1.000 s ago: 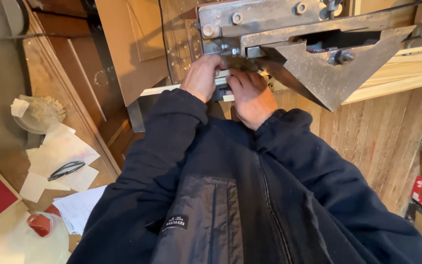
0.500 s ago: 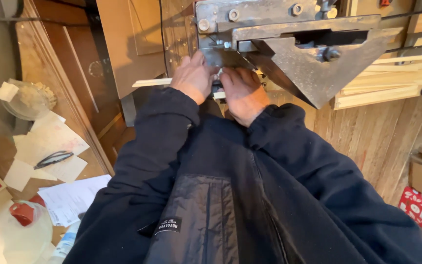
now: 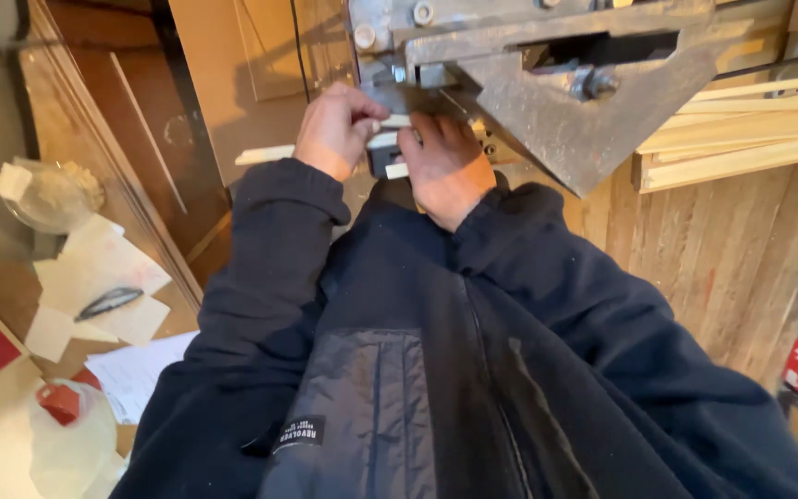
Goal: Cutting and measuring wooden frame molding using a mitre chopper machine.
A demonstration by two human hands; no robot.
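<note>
Both hands crowded under the grey metal machine (image 3: 593,102), left hand (image 3: 334,129) fingers pinched on a pale wood strip (image 3: 265,154) lying left-right, right hand (image 3: 445,162) pressed flat over it, little free room.

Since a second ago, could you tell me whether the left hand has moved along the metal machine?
Cannot tell for sure: the head camera itself shifted. Against the metal machine, the left hand grips the thin wooden strip at much the same spot, beside the right hand.

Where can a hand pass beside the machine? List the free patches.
Bare wooden planks lie right of the right hand, below the stacked wood strips. Crowded: both hands, the left hand too, press a pale strip under the metal machine; the paper-strewn bench is cluttered.
</note>
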